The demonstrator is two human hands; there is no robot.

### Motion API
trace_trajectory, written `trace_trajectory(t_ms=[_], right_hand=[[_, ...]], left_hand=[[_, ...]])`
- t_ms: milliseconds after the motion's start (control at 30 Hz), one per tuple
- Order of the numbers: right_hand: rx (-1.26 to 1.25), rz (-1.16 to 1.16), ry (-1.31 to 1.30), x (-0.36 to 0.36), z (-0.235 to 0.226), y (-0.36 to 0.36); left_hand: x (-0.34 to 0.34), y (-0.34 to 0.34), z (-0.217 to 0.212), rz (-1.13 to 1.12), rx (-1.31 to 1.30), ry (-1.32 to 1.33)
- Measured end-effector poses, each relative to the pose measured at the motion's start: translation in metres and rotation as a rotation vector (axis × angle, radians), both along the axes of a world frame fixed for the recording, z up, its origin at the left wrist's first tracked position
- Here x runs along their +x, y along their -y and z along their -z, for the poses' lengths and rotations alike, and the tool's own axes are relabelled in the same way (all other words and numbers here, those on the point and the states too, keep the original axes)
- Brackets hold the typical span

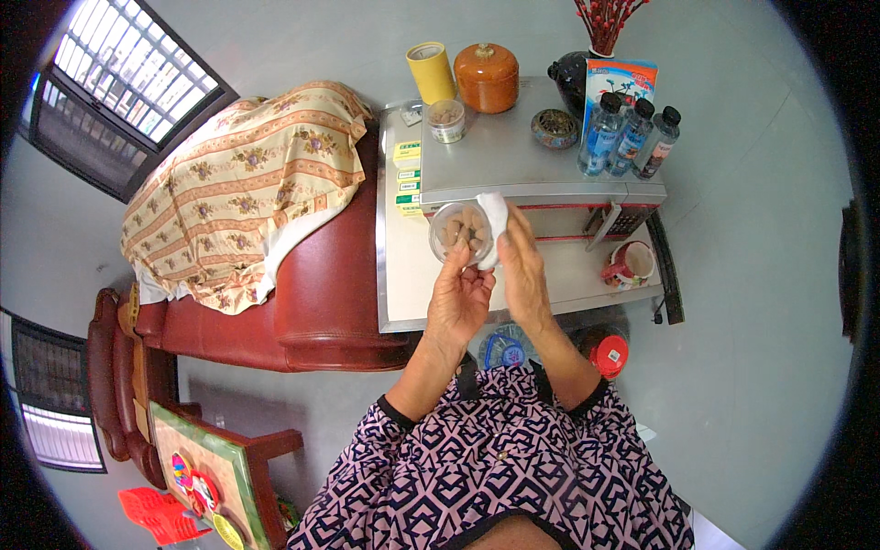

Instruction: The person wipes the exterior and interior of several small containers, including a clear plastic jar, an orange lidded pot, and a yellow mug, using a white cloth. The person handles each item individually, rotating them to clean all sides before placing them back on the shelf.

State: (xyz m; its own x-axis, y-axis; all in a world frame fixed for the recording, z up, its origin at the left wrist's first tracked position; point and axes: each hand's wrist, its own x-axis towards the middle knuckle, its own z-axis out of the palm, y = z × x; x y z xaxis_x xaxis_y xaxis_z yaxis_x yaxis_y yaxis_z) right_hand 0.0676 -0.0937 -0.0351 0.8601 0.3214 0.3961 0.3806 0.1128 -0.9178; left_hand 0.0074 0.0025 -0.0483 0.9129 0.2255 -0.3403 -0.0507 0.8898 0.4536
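Note:
My left hand (458, 302) grips a clear round jar (447, 246), tilted so that brown lumpy pieces show inside it. My right hand (524, 275) presses a white cloth (493, 225) flat against the jar's right side, fingers together. Both hands are in front of a silver microwave (513, 156), over the white table (412, 284) it stands on. A second clear jar (446, 121) with brownish contents sits on the microwave's near-left top.
Atop the microwave stand a yellow canister (429, 71), a brown lidded pot (487, 78), a patterned bowl (555, 128) and several bottles (631, 142). Small boxes (408, 179) line its left side. A red mug (629, 264) is at right; a red sofa (321, 284) adjoins the table.

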Motion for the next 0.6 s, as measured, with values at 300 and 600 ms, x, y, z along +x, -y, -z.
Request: trace_trajectory(t_ms=[300, 600], right_hand=[[-0.087, 0.265, 0.249, -0.017, 0.008, -0.009], [0.006, -0.379, 0.025, 0.047, -0.039, 0.019]], left_hand=[[0.0, 0.006, -0.019, 0.023, 0.019, 0.044], [-0.014, -0.005, -0.013, 0.238, 0.182, 0.034]])
